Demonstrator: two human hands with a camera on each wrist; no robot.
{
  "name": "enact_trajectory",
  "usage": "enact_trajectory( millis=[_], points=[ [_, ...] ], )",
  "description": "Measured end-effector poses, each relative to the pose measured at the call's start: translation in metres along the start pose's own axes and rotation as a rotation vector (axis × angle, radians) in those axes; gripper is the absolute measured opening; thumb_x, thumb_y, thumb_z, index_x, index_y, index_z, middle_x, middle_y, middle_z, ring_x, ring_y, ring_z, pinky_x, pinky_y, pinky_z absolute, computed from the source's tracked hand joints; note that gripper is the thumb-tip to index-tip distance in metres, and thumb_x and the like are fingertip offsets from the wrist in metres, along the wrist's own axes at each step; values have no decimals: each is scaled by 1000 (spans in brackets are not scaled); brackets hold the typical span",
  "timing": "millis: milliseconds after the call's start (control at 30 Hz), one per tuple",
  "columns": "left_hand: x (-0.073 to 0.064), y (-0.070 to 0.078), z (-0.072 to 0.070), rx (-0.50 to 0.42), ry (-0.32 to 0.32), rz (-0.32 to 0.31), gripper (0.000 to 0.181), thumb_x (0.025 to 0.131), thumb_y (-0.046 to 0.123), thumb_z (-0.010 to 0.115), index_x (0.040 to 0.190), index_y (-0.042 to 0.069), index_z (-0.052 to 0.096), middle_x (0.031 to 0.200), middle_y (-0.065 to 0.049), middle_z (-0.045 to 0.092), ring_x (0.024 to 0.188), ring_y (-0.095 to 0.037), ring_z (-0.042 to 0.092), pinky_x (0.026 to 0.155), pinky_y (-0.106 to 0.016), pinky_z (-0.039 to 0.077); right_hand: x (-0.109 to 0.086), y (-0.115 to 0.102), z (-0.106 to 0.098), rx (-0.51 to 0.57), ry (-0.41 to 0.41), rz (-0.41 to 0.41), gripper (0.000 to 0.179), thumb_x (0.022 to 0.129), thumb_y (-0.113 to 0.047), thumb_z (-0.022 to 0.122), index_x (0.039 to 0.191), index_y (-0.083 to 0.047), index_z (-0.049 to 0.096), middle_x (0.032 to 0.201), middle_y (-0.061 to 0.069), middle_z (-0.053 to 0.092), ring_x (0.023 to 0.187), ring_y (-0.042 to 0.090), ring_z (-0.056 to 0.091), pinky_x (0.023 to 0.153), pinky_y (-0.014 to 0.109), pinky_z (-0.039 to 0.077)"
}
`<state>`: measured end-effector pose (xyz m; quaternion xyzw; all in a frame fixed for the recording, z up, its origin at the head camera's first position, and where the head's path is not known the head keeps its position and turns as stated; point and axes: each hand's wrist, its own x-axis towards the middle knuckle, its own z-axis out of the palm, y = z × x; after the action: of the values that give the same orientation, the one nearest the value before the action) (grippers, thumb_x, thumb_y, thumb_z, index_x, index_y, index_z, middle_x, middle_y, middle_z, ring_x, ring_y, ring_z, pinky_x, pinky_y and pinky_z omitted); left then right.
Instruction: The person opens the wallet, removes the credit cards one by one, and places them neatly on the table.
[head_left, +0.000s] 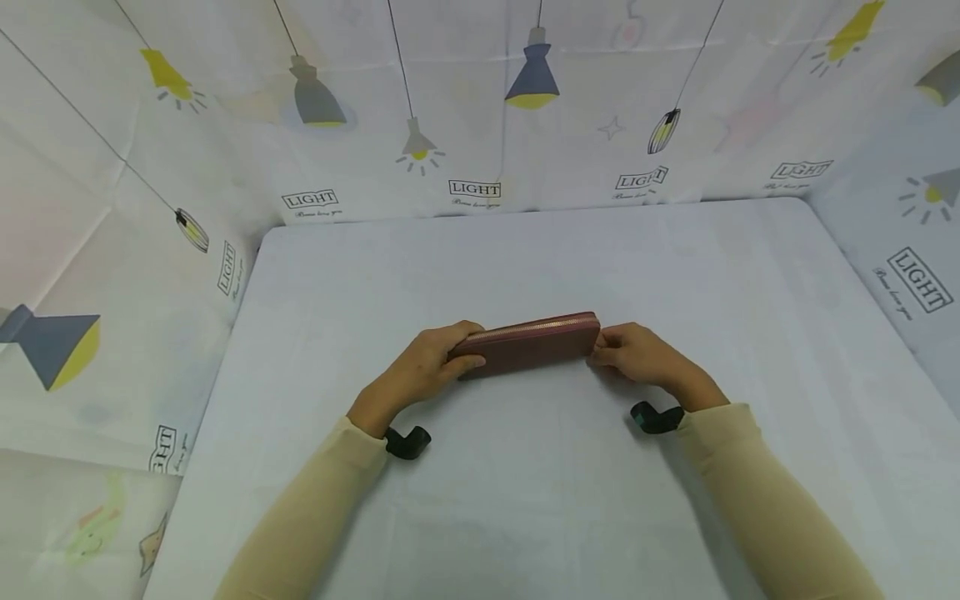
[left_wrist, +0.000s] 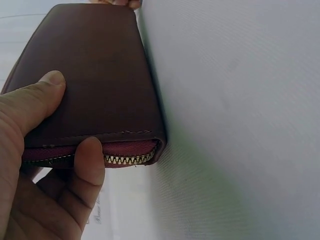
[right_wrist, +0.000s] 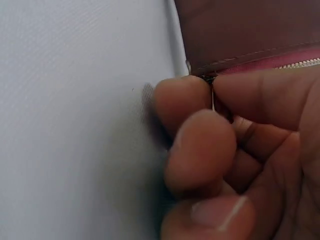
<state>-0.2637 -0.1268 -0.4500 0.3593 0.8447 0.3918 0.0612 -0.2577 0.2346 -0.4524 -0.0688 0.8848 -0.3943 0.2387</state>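
Observation:
A long brown zip-around wallet stands on its edge on the white table, its zipped edge with gold teeth facing up. My left hand grips its left end, the thumb lying on the broad brown face and the fingers around the far side. In the left wrist view, the zipper runs along the near end of the wallet. My right hand is at the lower right corner, thumb and forefinger pinching the zipper pull, mostly hidden between the fingertips. Its other fingers are curled.
A white table with rounded corners extends around the hands. Behind it and at both sides hangs a pale cloth printed with lamps. Black curved pieces stick out at both wrists, beside the beige sleeves.

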Motion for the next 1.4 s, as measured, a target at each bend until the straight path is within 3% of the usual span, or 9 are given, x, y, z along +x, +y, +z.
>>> enact_trajectory(
  millis=[233, 667, 967, 1233, 1400],
  points=[
    [0, 5, -4, 48, -18, -13, 29, 102, 22, 69, 129, 14, 63, 112, 2, 72, 94, -13, 64, 86, -36, 55, -4, 0, -2, 126, 19, 41, 29, 109, -20, 52, 101, -2, 73, 84, 8, 70, 64, 17, 53, 58, 29, 47],
    [6, 11, -6, 117, -53, -13, 31, 103, 22, 68, 132, 14, 62, 113, 1, 72, 96, -14, 65, 86, -36, 55, -24, -21, -18, 191, 132, -25, 28, 107, -20, 56, 105, 4, 71, 84, 9, 69, 70, 18, 58, 58, 32, 50],
    [6, 10, -6, 102, -65, -29, 31, 104, 23, 68, 132, 14, 62, 114, 0, 72, 97, -15, 66, 88, -37, 55, -32, -45, -28, 68, 220, -137, 26, 107, -24, 60, 95, -5, 71, 82, 12, 69, 68, 20, 59, 58, 29, 51],
    [6, 9, -7, 65, -61, -42, 31, 103, 22, 69, 132, 15, 63, 114, 1, 73, 98, -14, 66, 89, -37, 55, -34, -60, -26, -110, 315, -188, 27, 106, -26, 60, 86, -12, 71, 76, 5, 66, 73, 22, 57, 60, 33, 46],
    [6, 9, -7, 53, -58, -33, 30, 103, 21, 69, 131, 15, 63, 113, 2, 72, 97, -13, 66, 89, -37, 56, -33, -65, -23, -194, 369, -250, 27, 105, -22, 62, 80, -15, 70, 71, 1, 62, 66, 20, 51, 57, 33, 42]
  ],
)
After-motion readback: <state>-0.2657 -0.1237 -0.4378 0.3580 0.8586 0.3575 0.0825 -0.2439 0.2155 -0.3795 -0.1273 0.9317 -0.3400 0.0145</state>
